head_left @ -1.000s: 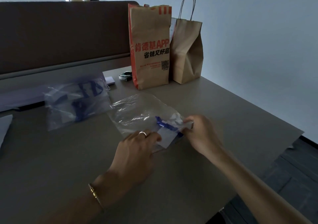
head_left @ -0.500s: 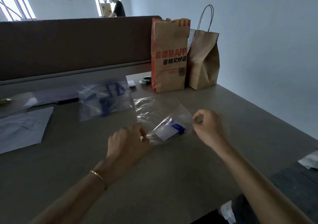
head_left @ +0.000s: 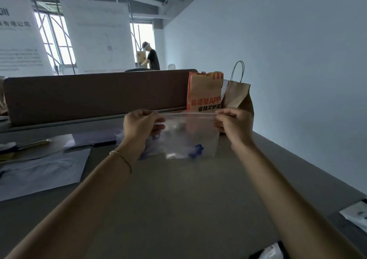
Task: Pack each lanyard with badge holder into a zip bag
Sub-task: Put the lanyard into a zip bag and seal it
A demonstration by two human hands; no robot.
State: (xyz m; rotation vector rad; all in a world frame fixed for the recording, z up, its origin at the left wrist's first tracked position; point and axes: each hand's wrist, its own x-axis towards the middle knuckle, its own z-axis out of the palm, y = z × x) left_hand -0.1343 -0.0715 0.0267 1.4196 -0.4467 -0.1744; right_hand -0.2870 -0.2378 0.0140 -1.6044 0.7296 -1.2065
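A clear zip bag [head_left: 190, 133] hangs upright in the air above the grey table [head_left: 178, 199]. My left hand [head_left: 139, 125] pinches the left end of its zip strip and my right hand [head_left: 233, 123] pinches the right end. At the bottom of the bag lies a blue lanyard [head_left: 195, 151] with a pale badge holder [head_left: 172, 155] beside it. Behind my left hand, partly hidden, lies another clear bag with blue lanyards [head_left: 147, 149] on the table.
Two brown paper bags, one printed in red [head_left: 204, 91] and one with a handle [head_left: 238, 97], stand at the back right by the wall. A brown divider panel [head_left: 95, 93] runs along the table's far side. White sheets [head_left: 39, 173] lie at the left. A person stands far behind.
Both hands have lifted the zip bag off the table and now hold it upright by its top; the lanyard and badge holder have slid to its bottom. The camera has tilted upward.
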